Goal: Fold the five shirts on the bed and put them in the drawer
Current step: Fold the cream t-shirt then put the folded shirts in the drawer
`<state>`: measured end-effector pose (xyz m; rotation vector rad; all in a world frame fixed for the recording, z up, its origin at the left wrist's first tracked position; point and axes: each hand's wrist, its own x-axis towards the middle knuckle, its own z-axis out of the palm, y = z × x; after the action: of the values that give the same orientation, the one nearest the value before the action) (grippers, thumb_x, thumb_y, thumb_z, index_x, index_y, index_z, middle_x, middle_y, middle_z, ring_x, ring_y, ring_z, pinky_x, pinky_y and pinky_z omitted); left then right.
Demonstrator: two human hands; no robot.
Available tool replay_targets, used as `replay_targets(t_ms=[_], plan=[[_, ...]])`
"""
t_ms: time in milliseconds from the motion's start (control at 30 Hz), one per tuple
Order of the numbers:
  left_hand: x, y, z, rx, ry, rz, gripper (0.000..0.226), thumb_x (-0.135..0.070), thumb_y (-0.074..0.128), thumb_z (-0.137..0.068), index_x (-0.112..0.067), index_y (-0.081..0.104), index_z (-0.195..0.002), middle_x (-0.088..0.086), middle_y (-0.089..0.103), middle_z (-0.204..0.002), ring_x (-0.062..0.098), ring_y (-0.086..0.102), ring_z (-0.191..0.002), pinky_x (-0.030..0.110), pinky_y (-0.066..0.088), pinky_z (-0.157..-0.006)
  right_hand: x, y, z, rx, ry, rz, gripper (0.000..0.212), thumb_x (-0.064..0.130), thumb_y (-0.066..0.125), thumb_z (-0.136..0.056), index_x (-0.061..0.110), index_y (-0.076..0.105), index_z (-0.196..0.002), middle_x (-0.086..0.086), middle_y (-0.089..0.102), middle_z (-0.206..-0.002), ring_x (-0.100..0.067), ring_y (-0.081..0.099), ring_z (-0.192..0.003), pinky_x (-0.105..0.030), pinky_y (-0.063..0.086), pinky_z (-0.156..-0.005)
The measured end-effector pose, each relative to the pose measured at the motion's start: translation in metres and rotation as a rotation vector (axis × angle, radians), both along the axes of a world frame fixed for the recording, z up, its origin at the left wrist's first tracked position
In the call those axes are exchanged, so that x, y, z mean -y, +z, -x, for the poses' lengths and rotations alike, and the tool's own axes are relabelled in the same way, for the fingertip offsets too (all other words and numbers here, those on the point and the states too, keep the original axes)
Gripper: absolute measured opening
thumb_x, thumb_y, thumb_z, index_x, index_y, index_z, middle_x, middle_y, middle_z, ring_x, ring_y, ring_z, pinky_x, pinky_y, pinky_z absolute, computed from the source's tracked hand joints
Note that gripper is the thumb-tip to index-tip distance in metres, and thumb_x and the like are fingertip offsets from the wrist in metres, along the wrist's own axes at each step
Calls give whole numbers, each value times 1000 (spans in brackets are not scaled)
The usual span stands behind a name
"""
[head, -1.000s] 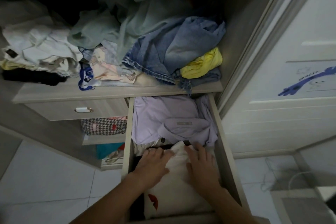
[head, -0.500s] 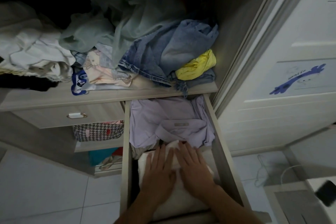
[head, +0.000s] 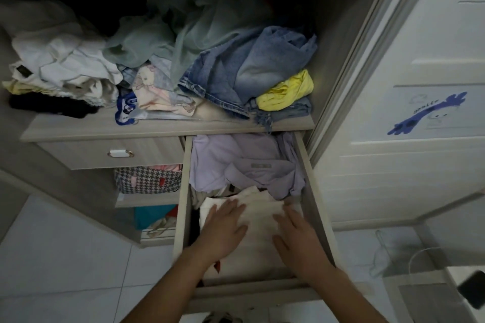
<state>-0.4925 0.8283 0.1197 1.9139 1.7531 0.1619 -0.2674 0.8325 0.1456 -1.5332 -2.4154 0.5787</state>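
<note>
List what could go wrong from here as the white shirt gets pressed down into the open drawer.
1. The lavender shirt at the back is bunched high; its top could snag under the shelf when the drawer closes.
2. Both hands, left and right, lie flat on the white shirt; sliding them could undo its fold.
3. Jeans overhang the shelf edge and might drop into the drawer.

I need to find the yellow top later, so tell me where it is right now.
In the head view, the yellow top lies at the right end of the shelf above the open drawer, tucked into the pile of jeans.
</note>
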Motion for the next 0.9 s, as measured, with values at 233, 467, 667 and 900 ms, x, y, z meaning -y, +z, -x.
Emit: replay_targets(t_ms=[233, 467, 667, 900], plan=[[117, 55, 4, 277, 73, 73, 52, -71, 64, -75, -54, 56, -124, -31, 59, -121, -14, 51, -114, 10, 42, -96, 54, 15, -63, -177, 233, -190, 35, 42, 73, -62, 29, 72, -95, 6, 66, -102, -11, 63, -86, -24, 49, -74], [128, 49, -30, 82, 188, -161, 37, -61, 42, -91, -37, 69, -101, -20, 66, -93, -2, 60, -87, 21, 48, -76, 67, 10, -65, -101, 278, -211, 20, 42, 67, -68, 32, 69, -86, 11, 63, -88, -17, 63, -77, -31, 51, -65], [115, 42, -43, -46, 451, -69, 41, -63, 45, -91, -42, 60, -124, -18, 69, -104, 4, 64, -98, 17, 43, -71, 56, 26, -51, -81, 116, 111, 19, 47, 50, -88, 33, 62, -92, 15, 57, -93, -10, 60, -88, -30, 49, -73], [104, 36, -42, -130, 486, 93, 54, -72, 36, -91, -40, 56, -129, -14, 69, -109, 12, 64, -104, 24, 42, -73, -7, 11, -13, 1, 79, 170, 53, 34, 51, -93, 22, 40, -143, -1, 38, -146, -24, 41, -131, -33, 40, -105]])
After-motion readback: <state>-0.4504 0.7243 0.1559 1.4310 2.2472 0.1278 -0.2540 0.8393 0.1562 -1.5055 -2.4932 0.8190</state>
